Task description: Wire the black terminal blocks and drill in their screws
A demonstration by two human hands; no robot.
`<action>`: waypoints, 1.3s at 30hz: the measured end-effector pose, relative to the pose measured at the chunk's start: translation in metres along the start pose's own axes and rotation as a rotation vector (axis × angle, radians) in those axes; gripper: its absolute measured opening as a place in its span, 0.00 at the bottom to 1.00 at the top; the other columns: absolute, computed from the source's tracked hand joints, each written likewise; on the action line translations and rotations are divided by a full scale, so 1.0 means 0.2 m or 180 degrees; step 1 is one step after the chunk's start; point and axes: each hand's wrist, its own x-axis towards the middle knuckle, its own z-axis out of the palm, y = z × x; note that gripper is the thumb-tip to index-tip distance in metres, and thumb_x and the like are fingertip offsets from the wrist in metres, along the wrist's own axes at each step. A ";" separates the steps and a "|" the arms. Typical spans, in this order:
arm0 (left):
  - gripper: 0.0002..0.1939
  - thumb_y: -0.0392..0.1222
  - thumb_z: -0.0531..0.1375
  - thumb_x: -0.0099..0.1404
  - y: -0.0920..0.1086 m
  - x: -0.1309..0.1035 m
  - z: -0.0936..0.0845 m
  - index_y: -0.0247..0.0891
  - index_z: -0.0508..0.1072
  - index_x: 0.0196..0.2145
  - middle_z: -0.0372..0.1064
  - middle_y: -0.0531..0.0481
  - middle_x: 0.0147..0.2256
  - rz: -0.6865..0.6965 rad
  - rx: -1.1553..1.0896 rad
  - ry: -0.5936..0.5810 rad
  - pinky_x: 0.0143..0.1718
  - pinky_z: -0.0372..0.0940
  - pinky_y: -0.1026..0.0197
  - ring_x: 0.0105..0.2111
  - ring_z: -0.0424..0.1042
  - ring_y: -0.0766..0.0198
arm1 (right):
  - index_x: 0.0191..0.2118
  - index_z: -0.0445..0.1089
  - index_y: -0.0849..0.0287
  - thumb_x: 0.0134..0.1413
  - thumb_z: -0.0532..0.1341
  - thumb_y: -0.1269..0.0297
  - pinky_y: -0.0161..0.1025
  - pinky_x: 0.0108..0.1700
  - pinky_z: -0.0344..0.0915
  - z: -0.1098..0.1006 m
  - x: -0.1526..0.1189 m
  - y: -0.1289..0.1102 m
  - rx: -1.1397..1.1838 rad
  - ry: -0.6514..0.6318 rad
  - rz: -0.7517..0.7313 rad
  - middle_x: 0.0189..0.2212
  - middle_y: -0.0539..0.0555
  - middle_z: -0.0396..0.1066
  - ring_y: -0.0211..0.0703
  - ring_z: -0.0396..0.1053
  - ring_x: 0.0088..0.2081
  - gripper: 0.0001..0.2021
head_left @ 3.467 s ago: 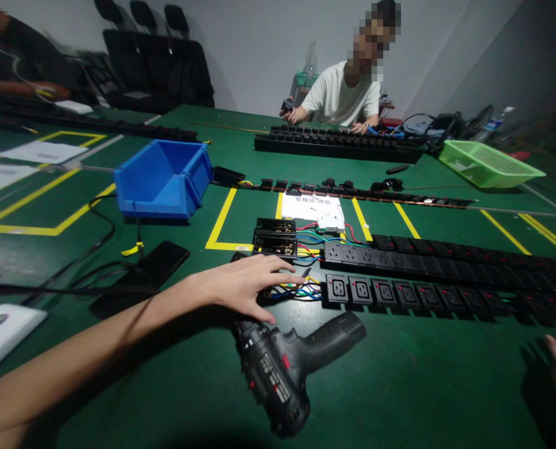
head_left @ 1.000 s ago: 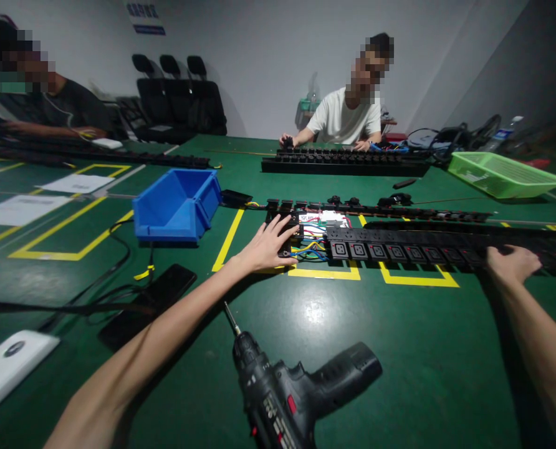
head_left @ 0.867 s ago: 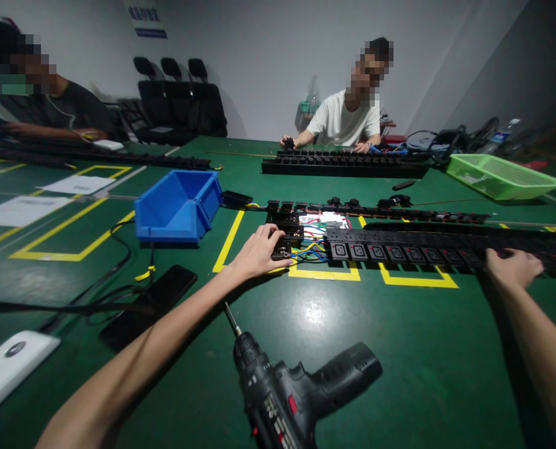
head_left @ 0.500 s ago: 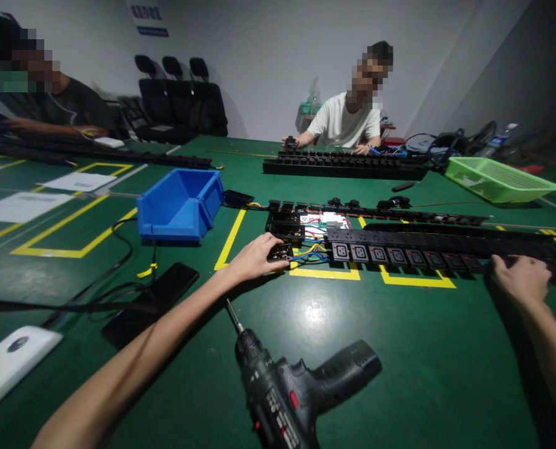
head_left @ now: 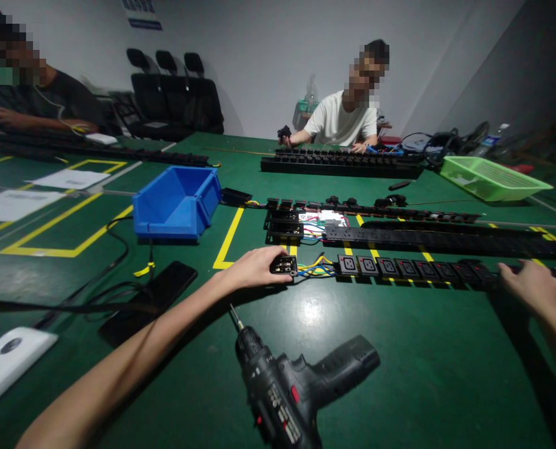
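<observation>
A black socket strip [head_left: 388, 269] with a row of square outlets lies across the table in front of me. Yellow, blue and green wires [head_left: 316, 268] join its left end to a small black terminal box [head_left: 285, 265], its inside facing up. My left hand [head_left: 259, 265] is closed around that box. At the strip's right part, my right hand [head_left: 533, 284] grips it from the near side, fingers partly hidden. Behind it lies a second black strip [head_left: 437, 239] with its own wired end box [head_left: 285, 232]. A black cordless drill [head_left: 278, 386] rests nearest to me, bit pointing away.
A blue bin [head_left: 166, 209] stands left of the strips, near a dark phone [head_left: 177, 284], cables and a white device [head_left: 14, 365]. Farther off are a green basket [head_left: 493, 178] and a long black strip [head_left: 338, 165]. Two people sit across the table and at the left.
Both hands have drawn the socket strip and its terminal box toward me and slightly right, opening a gap from the strip behind. A co-worker's hand across the table has shifted left with a small black part.
</observation>
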 end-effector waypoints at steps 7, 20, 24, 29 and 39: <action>0.31 0.66 0.58 0.59 -0.01 0.05 0.01 0.39 0.71 0.50 0.72 0.43 0.48 -0.0058 0.0138 -0.0043 0.46 0.66 0.53 0.46 0.72 0.50 | 0.55 0.66 0.55 0.62 0.52 0.50 0.41 0.54 0.65 -0.14 -0.34 -0.74 0.1357 -0.0900 -0.2009 0.52 0.57 0.71 0.47 0.69 0.52 0.22; 0.31 0.65 0.59 0.60 -0.03 0.03 0.04 0.41 0.68 0.53 0.71 0.43 0.50 -0.0124 0.0220 0.0064 0.50 0.65 0.51 0.49 0.71 0.50 | 0.59 0.63 0.55 0.62 0.51 0.43 0.52 0.45 0.66 -0.17 -0.85 -1.36 0.0880 -0.0534 -0.3746 0.46 0.63 0.70 0.57 0.69 0.44 0.27; 0.31 0.65 0.58 0.61 -0.03 0.02 0.05 0.41 0.68 0.53 0.70 0.43 0.50 -0.0069 0.0222 0.0032 0.49 0.65 0.52 0.49 0.70 0.51 | 0.58 0.65 0.56 0.62 0.51 0.43 0.50 0.46 0.65 -0.16 -0.84 -1.34 0.0866 -0.0577 -0.3732 0.45 0.63 0.70 0.57 0.68 0.44 0.28; 0.29 0.65 0.57 0.63 -0.02 0.02 0.03 0.41 0.68 0.52 0.70 0.44 0.47 0.0069 0.0191 0.0180 0.47 0.66 0.53 0.47 0.70 0.53 | 0.58 0.65 0.57 0.61 0.52 0.45 0.50 0.46 0.64 -0.15 -0.85 -1.33 0.0868 -0.0546 -0.3696 0.44 0.63 0.70 0.57 0.68 0.45 0.27; 0.20 0.46 0.56 0.66 -0.67 -0.03 -0.43 0.33 0.59 0.52 0.59 0.36 0.51 -0.1819 0.0908 0.3454 0.57 0.56 0.45 0.54 0.60 0.48 | 0.60 0.63 0.54 0.62 0.51 0.46 0.52 0.45 0.66 -0.14 -0.87 -1.33 0.0993 -0.0409 -0.3672 0.46 0.62 0.71 0.59 0.68 0.45 0.26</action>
